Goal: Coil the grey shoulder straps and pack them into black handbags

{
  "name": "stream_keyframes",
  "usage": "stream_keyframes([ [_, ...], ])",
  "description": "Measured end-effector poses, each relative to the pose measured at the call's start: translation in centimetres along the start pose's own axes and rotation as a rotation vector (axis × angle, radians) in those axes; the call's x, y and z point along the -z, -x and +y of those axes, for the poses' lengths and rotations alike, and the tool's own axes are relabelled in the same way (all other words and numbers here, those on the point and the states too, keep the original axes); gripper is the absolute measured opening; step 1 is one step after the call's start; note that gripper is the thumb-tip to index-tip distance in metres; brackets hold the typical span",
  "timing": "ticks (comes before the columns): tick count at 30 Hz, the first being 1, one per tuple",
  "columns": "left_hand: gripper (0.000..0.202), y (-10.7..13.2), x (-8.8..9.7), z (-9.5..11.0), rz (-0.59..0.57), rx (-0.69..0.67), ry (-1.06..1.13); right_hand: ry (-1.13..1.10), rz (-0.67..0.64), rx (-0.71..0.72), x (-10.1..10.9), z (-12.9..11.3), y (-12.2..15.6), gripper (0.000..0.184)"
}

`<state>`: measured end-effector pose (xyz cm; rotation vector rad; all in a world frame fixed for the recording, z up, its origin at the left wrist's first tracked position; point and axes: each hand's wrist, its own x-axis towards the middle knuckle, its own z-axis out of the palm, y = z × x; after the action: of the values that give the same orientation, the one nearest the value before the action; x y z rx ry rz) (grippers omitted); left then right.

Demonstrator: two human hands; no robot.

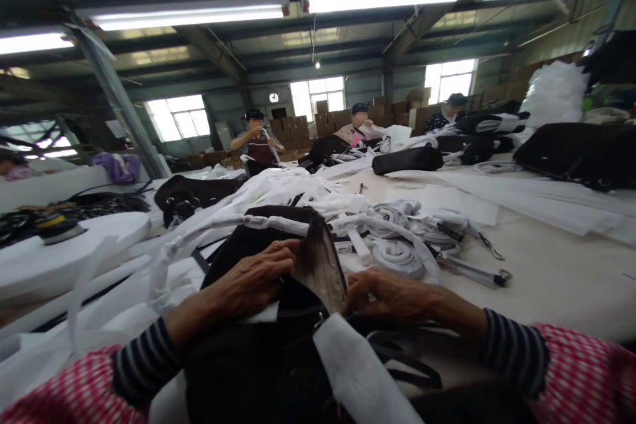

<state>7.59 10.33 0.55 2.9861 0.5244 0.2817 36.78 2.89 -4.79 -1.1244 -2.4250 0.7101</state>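
Where hands (268, 270) (381, 291) grip edges (338, 265), bag (253, 361) gapes.

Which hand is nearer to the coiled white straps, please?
Right. The right hand is close in front of the coiled white straps; the left hand is farther to their left, on the black bag.

This is a factory workshop, a wide hall with a steel post (116, 96) at left and rows of tube lamps (387, 0) overhead. Black bags (248, 364), white-wrapped straps (397, 258) and pale sheeting (536, 202) crowd a broad worktop (561, 271), with three people (261, 149) along its far side. Brown stacks by the far windows (183, 118) are probably cardboard boxes (288, 131), though dimness and distance blur them.
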Motion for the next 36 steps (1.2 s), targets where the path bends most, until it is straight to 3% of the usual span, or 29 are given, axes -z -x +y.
stream_keyframes([
  [2, 0.028, -0.8, -0.2, 1.0, 0.001, -0.074, -0.007, -0.077, 0.037, -0.008, 1.9, -0.8, -0.9, 0.017],
  [6, 0.051, -2.2, -1.1, 2.5, -0.088, -0.2, -0.085, -0.076, 0.43, 0.003, 4.5, -2.6, -4.4, 0.014],
  [8, 0.052, -2.3, -2.2, 2.6, -0.1, -0.207, -0.136, -0.026, 0.527, 0.038, 4.6, -3.0, -6.8, 0.011],
  [12, 0.041, -1.5, -4.5, 2.3, -0.083, -0.156, -0.25, 0.239, 0.423, 0.028, 3.1, -2.9, -11.2, 0.016],
  [16, 0.045, -0.8, -5.1, 3.0, -0.05, -0.155, -0.288, 0.543, 0.256, -0.105, 1.9, -3.0, -12.6, 0.025],
  [23, 0.04, -1.2, -3.4, 4.2, -0.085, -0.144, -0.259, 0.627, 0.092, -0.164, 2.0, -3.6, -12.5, 0.011],
  [29, 0.042, -0.9, -5.2, 3.4, -0.053, -0.162, -0.295, 0.737, 0.025, -0.256, 0.8, -4.1, -14.6, 0.015],
  [36, 0.033, -0.9, -6.4, 2.5, 0.034, -0.166, -0.362, 0.612, 0.1, -0.216, 0.2, -2.6, -15.9, 0.014],
])
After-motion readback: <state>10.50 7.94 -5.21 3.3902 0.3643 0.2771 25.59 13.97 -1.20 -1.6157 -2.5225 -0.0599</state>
